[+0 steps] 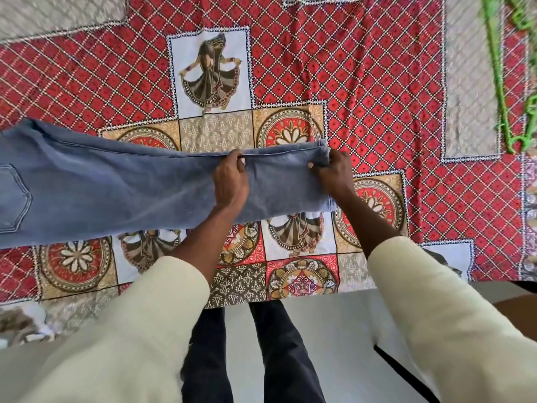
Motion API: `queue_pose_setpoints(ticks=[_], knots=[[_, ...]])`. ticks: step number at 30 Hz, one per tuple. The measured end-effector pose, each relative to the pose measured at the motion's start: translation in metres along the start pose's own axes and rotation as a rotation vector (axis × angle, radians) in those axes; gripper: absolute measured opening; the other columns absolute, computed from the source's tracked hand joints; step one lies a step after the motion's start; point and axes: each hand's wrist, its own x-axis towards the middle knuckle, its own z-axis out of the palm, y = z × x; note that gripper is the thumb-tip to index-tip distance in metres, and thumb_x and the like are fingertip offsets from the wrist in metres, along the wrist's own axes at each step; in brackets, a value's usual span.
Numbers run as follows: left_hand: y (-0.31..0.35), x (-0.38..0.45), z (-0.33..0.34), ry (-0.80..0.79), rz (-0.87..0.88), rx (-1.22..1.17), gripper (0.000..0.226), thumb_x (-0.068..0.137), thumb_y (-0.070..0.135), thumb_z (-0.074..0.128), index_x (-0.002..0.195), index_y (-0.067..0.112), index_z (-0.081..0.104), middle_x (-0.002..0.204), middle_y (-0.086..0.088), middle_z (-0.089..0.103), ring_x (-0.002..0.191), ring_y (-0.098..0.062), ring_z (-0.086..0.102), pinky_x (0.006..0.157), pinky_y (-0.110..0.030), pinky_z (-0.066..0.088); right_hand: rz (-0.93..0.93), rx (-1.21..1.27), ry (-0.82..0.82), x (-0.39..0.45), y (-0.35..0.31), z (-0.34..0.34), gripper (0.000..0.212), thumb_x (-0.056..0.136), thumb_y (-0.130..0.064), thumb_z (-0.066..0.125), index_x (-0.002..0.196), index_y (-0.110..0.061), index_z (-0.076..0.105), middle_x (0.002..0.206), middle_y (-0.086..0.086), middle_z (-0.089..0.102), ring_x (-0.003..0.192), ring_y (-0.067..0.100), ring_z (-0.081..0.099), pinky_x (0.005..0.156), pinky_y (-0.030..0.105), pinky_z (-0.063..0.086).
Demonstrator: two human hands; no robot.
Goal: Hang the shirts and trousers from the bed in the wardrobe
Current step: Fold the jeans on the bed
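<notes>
Blue jeans pinched along the far edge by left hand and right hand fingers.

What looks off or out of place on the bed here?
Nothing damaged or spilled. The jeans lie across the bedspread, both hands, left and right, gripping the leg end. The green hangers sit at the bed's far right, apart from the jeans; motion blur hides how they lie.

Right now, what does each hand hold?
Left hand: grips the jeans at the far edge.
Right hand: pinches the jeans' hem.
</notes>
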Motion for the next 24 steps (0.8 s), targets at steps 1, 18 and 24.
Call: queue_pose_setpoints(ticks=[1,18,24], knots=[[0.000,0.000,0.000,0.002,-0.004,-0.008,0.031,0.099,0.008,0.052,0.128,0.008,0.062,0.116,-0.016,0.069,0.105,-0.033,0.065,0.088,-0.040,0.051,0.002,0.028,0.033,0.002,-0.002,0.000,0.030,0.084,-0.026,0.067,0.108,-0.010,0.061,0.107,0.007,0.054,0.096,0.023,0.052,0.090,0.046,0.049],[-0.036,-0.005,0.013,-0.534,-0.124,0.616,0.107,0.074,0.092,0.025,0.148,0.035,-0.028,0.156,-0.008,-0.037,0.141,-0.045,-0.030,0.111,-0.069,-0.013,0.313,0.087,-0.128,-0.005,-0.012,-0.006,0.026,0.078,-0.025,0.079,0.074,-0.017,0.054,0.078,0.000,0.060,0.081,0.023,0.062,0.082,0.042,0.058],[-0.042,0.014,-0.009,-0.548,-0.073,0.451,0.090,0.082,0.074,0.052,0.154,0.038,0.010,0.165,-0.001,-0.001,0.150,-0.038,0.001,0.115,-0.062,0.007,0.258,0.139,-0.012,-0.020,-0.029,-0.014,0.012,0.077,-0.014,0.073,0.084,-0.010,0.064,0.088,0.012,0.068,0.088,0.035,0.067,0.081,0.050,0.058]])
